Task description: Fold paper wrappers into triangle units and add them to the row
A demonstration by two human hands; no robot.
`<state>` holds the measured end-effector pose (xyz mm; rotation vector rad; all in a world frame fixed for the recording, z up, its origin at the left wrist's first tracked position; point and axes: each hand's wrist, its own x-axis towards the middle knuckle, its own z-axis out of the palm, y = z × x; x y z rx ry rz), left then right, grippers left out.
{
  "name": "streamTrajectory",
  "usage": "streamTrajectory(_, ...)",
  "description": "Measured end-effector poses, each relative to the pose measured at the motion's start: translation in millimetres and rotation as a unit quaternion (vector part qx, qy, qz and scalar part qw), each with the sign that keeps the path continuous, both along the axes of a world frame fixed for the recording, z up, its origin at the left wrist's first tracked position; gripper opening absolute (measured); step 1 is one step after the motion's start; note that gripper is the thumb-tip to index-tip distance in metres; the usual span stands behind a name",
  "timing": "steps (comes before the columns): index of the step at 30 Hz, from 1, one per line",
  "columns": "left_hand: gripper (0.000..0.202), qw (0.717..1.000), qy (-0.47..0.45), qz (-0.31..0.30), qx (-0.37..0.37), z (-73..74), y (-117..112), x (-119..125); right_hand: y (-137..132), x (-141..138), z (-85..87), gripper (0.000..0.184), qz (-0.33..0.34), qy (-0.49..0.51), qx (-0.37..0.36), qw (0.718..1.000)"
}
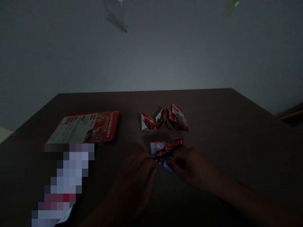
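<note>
On a dark table [236, 126] in dim light, both hands meet over a small printed sheet of paper [167, 149], red and blue with a glossy picture on it, lying a little toward the near edge from the middle of the table. The left hand [137, 173] rests on the table with its fingers bent toward the paper's left corner, apparently pinching or pressing it there; the light is too poor to tell how tightly it closes. The right hand [194, 167] comes in from the near right, fingers curled onto the paper's lower right part, seemingly pinning it flat against the table so the edge can be creased. The paper lies flat between the two hands because a hard surface gives a sharp fold. Just beyond it, toward the far edge, sits a row of folded paper pieces [165, 119], standing in zigzag peaks and kept apart from the sheet in hand. Nearer the left edge lies a red booklet [87, 127], flat and face up, within the person's sight. A blurred patch covers something at the near left corner.
</note>
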<state>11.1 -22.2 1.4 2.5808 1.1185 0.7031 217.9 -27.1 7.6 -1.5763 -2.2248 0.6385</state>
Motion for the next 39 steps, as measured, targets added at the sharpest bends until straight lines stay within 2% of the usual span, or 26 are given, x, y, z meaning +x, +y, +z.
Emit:
streamTrajectory(3,0.031,0.995,0.06,-0.049,0.057,-3.0,-14.6,9.7,0.4,0.6,0.8,0.02,-0.003,0.009,0.006,1.0)
streamTrajectory(6,0.038,0.987,0.125,-0.033,0.1,-10.6,-22.7,17.0,1.3,0.2,0.2,0.02,-0.004,0.016,0.007,1.0)
streamTrajectory(11,0.041,0.977,0.16,-0.032,0.134,-18.0,-19.9,18.7,5.8,-0.3,-2.1,0.019,-0.026,0.01,0.003,1.0)
streamTrajectory(21,0.042,0.978,0.165,-0.027,0.127,-24.9,-17.9,14.5,9.4,-3.6,-6.2,0.019,-0.048,-0.053,-0.033,0.997)
streamTrajectory(30,0.043,0.979,0.176,0.012,0.105,-15.5,-14.7,14.5,13.1,-6.0,-1.9,0.024,-0.064,-0.069,-0.07,0.993)
streamTrajectory(39,0.042,0.981,0.175,0.014,0.087,-22.2,-14.5,12.4,13.9,-7.2,-2.9,0.022,-0.065,-0.08,-0.083,0.991)
